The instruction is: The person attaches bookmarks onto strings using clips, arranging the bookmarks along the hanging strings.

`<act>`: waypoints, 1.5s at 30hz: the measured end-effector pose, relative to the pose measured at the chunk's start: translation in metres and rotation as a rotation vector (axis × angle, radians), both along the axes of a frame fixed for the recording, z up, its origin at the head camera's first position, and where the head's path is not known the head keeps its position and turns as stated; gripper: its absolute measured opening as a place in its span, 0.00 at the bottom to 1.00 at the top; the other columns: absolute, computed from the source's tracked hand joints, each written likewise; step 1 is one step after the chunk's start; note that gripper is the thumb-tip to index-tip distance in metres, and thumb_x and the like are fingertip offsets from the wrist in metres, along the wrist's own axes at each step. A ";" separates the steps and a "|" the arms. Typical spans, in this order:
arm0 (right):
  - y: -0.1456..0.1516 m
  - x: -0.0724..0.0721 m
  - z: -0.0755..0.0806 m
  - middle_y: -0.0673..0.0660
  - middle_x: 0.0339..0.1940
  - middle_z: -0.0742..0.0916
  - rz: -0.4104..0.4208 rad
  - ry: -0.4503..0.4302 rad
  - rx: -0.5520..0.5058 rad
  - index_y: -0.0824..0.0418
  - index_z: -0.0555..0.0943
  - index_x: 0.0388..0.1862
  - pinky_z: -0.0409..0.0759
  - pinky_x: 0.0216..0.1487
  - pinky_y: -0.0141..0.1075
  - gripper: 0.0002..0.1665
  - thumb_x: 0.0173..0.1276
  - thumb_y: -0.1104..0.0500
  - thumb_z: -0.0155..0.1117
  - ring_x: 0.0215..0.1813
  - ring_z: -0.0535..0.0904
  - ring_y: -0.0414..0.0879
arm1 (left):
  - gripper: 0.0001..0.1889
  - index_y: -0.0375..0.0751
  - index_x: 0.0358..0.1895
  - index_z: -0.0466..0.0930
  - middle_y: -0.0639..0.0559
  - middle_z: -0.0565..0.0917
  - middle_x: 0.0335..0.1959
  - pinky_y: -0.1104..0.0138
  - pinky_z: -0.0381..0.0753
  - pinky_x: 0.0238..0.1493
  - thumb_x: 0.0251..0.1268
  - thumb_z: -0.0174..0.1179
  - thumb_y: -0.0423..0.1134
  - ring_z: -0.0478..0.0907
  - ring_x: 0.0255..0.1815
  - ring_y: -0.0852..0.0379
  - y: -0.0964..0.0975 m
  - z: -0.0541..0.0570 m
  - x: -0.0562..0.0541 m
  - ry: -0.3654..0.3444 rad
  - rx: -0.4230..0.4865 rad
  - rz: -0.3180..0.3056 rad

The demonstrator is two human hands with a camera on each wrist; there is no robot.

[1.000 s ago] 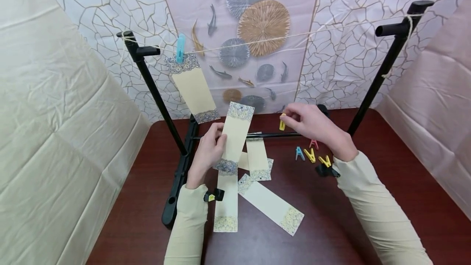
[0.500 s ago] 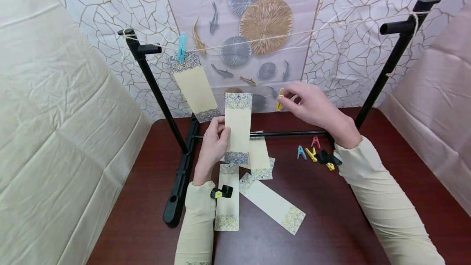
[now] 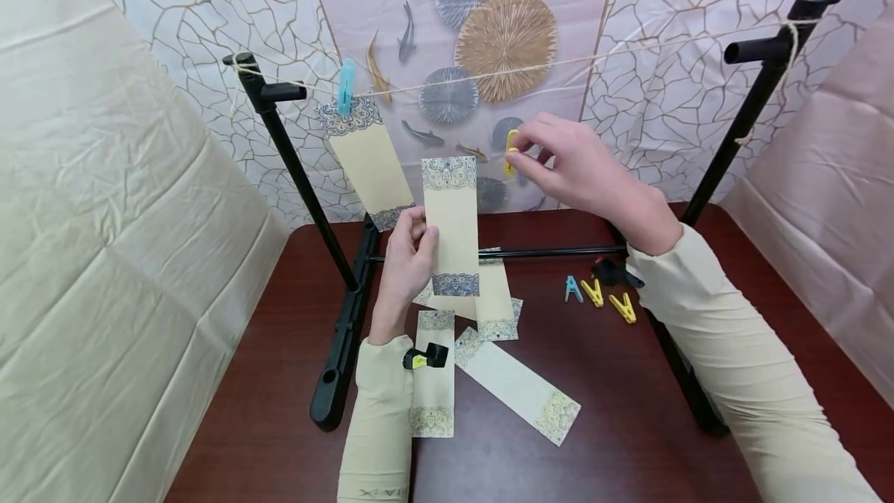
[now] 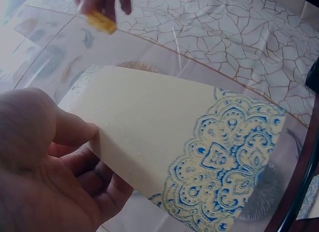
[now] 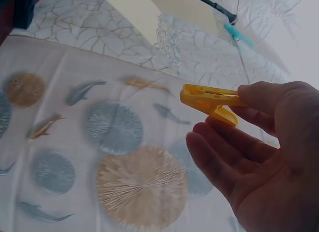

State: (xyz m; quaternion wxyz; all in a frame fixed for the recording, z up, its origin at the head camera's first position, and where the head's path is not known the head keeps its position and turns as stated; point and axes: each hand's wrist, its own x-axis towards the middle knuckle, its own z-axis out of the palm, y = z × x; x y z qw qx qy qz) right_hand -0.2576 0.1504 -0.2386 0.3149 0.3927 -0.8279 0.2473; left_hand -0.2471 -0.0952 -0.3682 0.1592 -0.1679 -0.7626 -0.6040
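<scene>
In the head view my left hand (image 3: pixel 405 266) pinches the left edge of a cream paper strip (image 3: pixel 452 231) with blue mandala bands at both ends, thumb in front. The strip is upright below the string line (image 3: pixel 545 67). My right hand (image 3: pixel 576 165), right of the strip's top, holds a yellow clothespin (image 3: pixel 511 152) between thumb and fingers. The right wrist view shows that clothespin (image 5: pixel 209 100) by its handle end. A similar cream strip (image 3: pixel 370 165) hangs at the left from the line under a light-blue clothespin (image 3: pixel 345 86).
Black posts (image 3: pixel 289 165) of a stand carry the line, and a black crossbar (image 3: pixel 552 253) runs low between them. Several patterned strips, one lying slanted (image 3: pixel 517 386), are on the dark red table (image 3: pixel 594 456). A blue clothespin (image 3: pixel 573 289) and two yellow clothespins (image 3: pixel 622 307) lie right.
My left hand has raised the strip and turned it more upright. My right hand has lifted the yellow clothespin up and leftward, nearer the line.
</scene>
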 end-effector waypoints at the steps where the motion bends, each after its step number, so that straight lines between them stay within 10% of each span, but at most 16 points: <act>1: -0.002 0.000 0.004 0.55 0.32 0.85 0.013 0.011 -0.006 0.63 0.81 0.33 0.78 0.34 0.37 0.02 0.65 0.67 0.65 0.38 0.82 0.45 | 0.13 0.30 0.57 0.70 0.33 0.85 0.41 0.68 0.77 0.33 0.73 0.49 0.27 0.81 0.34 0.45 0.001 0.001 0.000 0.007 0.007 0.001; 19: -0.025 -0.001 0.047 0.62 0.39 0.86 0.094 0.170 -0.145 0.70 0.82 0.36 0.75 0.41 0.19 0.07 0.68 0.64 0.64 0.40 0.81 0.46 | 0.14 0.30 0.59 0.68 0.31 0.84 0.44 0.70 0.75 0.35 0.72 0.49 0.27 0.81 0.37 0.49 0.002 0.025 0.000 0.037 0.056 0.005; 45: -0.068 -0.012 0.081 0.61 0.33 0.85 0.097 0.162 -0.156 0.71 0.80 0.34 0.75 0.44 0.28 0.09 0.70 0.64 0.61 0.38 0.80 0.45 | 0.15 0.30 0.60 0.67 0.32 0.84 0.49 0.68 0.79 0.39 0.73 0.49 0.28 0.82 0.43 0.46 -0.009 0.057 -0.006 0.105 0.083 0.036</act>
